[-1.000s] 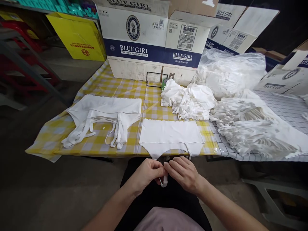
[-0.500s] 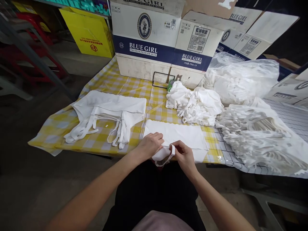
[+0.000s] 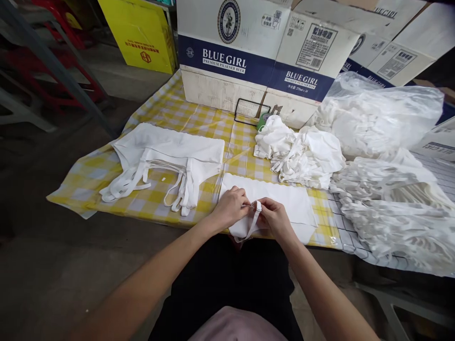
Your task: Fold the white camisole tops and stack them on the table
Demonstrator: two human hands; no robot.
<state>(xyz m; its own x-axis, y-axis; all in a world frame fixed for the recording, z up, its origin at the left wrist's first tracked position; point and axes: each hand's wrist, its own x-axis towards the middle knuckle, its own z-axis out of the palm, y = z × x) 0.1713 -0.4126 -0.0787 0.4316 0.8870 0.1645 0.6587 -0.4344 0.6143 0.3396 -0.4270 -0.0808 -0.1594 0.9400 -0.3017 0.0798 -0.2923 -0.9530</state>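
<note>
A white garment [image 3: 284, 196] lies flat at the table's front edge, its strap [image 3: 253, 225] looping up between my hands. My right hand [image 3: 275, 213] pinches the top of that strap. Close beside it, my left hand [image 3: 232, 206] rests over the garment with fingers closed at a small piece near the strap; what exactly it grips is too small to make out. To the left, a neat stack of white strapped garments [image 3: 170, 147] lies with its straps toward the front edge.
Crumpled white garments [image 3: 302, 151] lie behind and right. A larger layered pile [image 3: 394, 203] and a clear plastic bag of garments [image 3: 373, 113] are farther right. Beer cartons [image 3: 227, 61], a black wire frame [image 3: 247, 113] and green tape [image 3: 262, 121] stand at the back.
The view has shifted, so the table items appear lower or farther right. My left fingers have come closer to my right fingers at the strap, which now hangs straighter.
</note>
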